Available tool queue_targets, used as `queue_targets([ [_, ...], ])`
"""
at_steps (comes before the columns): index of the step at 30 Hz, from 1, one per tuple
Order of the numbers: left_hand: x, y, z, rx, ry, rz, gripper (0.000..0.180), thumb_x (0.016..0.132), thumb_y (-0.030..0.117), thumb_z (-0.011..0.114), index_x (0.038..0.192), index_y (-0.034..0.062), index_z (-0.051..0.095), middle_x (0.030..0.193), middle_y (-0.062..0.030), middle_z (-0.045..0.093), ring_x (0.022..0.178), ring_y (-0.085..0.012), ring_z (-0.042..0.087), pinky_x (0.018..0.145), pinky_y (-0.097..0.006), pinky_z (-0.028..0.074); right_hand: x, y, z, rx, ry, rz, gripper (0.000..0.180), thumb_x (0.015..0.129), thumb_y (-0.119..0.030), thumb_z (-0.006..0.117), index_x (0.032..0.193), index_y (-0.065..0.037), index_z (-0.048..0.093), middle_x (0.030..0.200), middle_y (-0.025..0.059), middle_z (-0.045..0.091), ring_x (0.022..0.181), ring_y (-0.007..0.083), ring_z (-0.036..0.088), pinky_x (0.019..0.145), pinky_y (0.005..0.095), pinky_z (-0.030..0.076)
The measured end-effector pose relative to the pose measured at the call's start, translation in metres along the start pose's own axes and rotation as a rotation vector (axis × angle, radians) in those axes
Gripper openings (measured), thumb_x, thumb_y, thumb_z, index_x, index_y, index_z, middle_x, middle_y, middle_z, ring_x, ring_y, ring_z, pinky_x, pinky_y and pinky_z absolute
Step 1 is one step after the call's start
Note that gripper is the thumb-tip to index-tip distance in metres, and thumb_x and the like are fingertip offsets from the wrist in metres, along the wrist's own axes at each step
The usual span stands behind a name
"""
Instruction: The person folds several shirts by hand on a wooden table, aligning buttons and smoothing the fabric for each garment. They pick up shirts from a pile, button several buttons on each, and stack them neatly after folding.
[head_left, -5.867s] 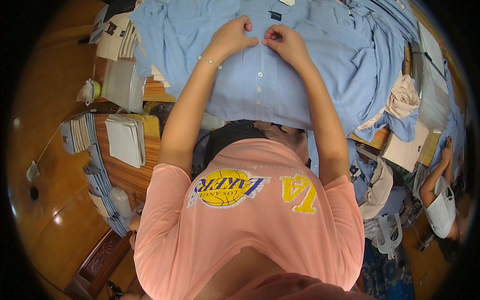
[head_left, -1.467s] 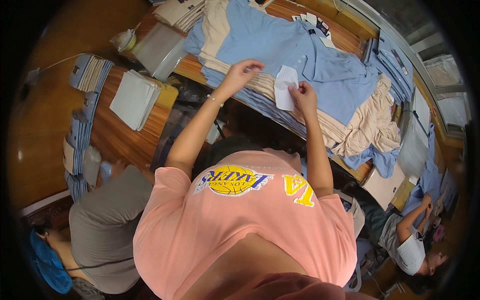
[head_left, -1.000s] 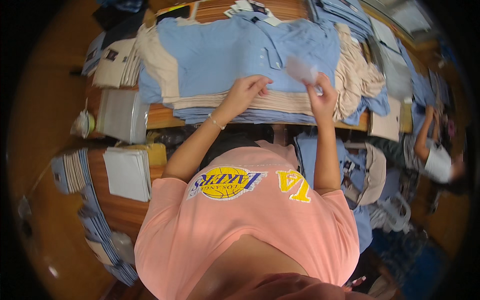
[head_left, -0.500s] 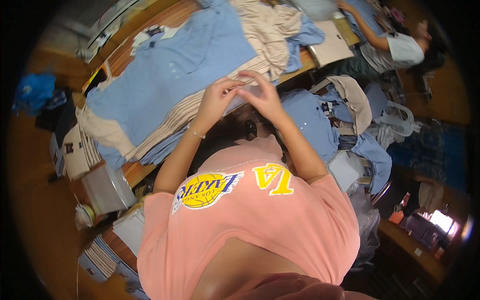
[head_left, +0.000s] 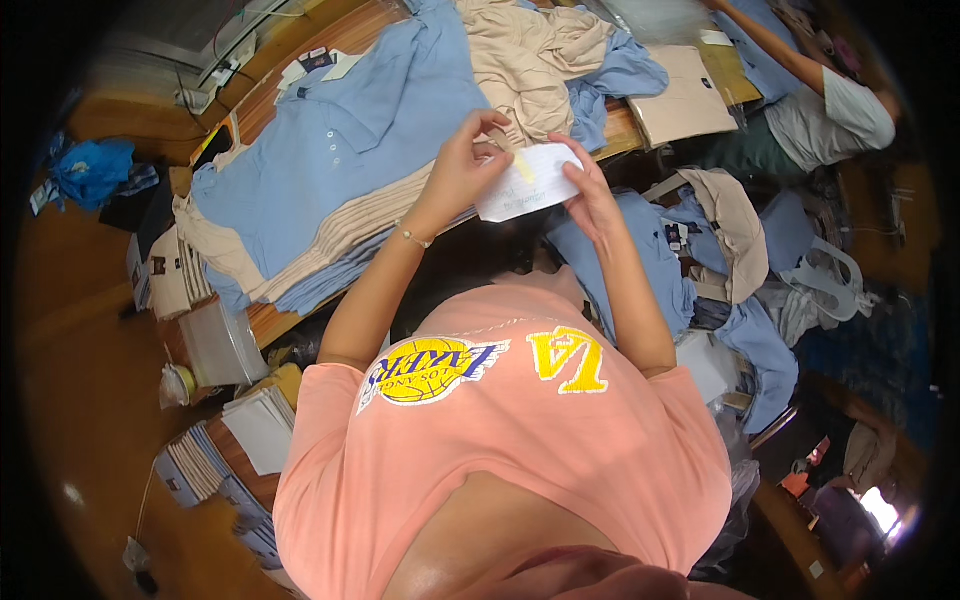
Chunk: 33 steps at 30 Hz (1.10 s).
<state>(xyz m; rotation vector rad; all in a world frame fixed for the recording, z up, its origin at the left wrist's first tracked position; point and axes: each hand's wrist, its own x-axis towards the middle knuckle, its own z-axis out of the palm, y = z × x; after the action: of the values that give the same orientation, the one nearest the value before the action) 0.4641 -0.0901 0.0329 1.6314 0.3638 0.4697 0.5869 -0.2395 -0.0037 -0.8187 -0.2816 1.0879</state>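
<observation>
A small white paper slip [head_left: 535, 192] with handwriting and a pale yellow strip is held in front of me, above the near edge of the table. My right hand [head_left: 592, 195] grips its right side, thumb on the face. At its upper left corner, the thumb and fingers of my left hand [head_left: 468, 168] are closed on the edge; a small tan piece shows by these fingers, its kind unclear. Just beyond lies a light blue polo shirt [head_left: 300, 180], spread flat over a layered stack of beige shirts [head_left: 375, 215].
Crumpled beige garments [head_left: 530, 60] lie at the far side, beside a folded beige shirt [head_left: 680, 95] in a clear bag. Blue and beige shirts [head_left: 640, 250] are heaped to my right. A co-worker [head_left: 830, 120] is at the far right. White sheets [head_left: 255, 430] lie at lower left.
The white paper slip has turned up, so its written face now shows between my hands. My hands have moved slightly right and farther apart. The co-worker's arm has shifted.
</observation>
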Motion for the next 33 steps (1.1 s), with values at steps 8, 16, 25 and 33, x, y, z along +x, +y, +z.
queue_targets([
  [8,-0.010,0.009,-0.008,0.342,0.350,0.163,0.040,0.072,-0.001,0.066,0.108,0.0034,0.049,0.109,-0.0119,0.046,0.080,-0.0169,0.055,0.075,-0.027,0.045,0.013,0.027,0.021,-0.105,0.040,0.087,0.026,0.081,-0.009,0.063,0.105,-0.004,0.054,0.092,0.0044,0.062,0.080,0.0122,0.060,0.066,0.0265,0.048],
  [16,-0.035,0.016,-0.015,0.762,0.359,0.476,0.011,0.070,0.006,0.068,0.081,0.0059,0.066,0.080,-0.0041,0.064,0.075,-0.0225,0.054,0.069,-0.033,0.043,0.011,0.027,0.072,-0.401,0.111,-0.248,0.017,0.081,-0.006,0.063,0.096,0.001,0.061,0.087,0.0038,0.063,0.073,0.0088,0.057,0.064,0.0229,0.045],
  [25,-0.044,0.016,-0.034,0.779,0.355,0.490,0.012,0.068,0.008,0.069,0.080,0.0070,0.067,0.077,-0.0028,0.064,0.072,-0.0216,0.055,0.067,-0.032,0.043,0.003,0.041,0.091,-0.860,0.148,-0.587,0.014,0.078,-0.005,0.064,0.087,0.005,0.064,0.078,0.0089,0.066,0.070,0.0122,0.060,0.064,0.0253,0.046],
  [33,-0.048,0.014,-0.040,0.839,0.265,0.485,0.007,0.071,0.013,0.067,0.076,0.0085,0.065,0.076,-0.0023,0.063,0.073,-0.0215,0.055,0.065,-0.034,0.040,-0.003,0.046,0.094,-1.064,0.170,-0.658,0.012,0.077,-0.004,0.062,0.087,0.004,0.064,0.079,0.0138,0.066,0.069,0.0207,0.063,0.063,0.0281,0.047],
])
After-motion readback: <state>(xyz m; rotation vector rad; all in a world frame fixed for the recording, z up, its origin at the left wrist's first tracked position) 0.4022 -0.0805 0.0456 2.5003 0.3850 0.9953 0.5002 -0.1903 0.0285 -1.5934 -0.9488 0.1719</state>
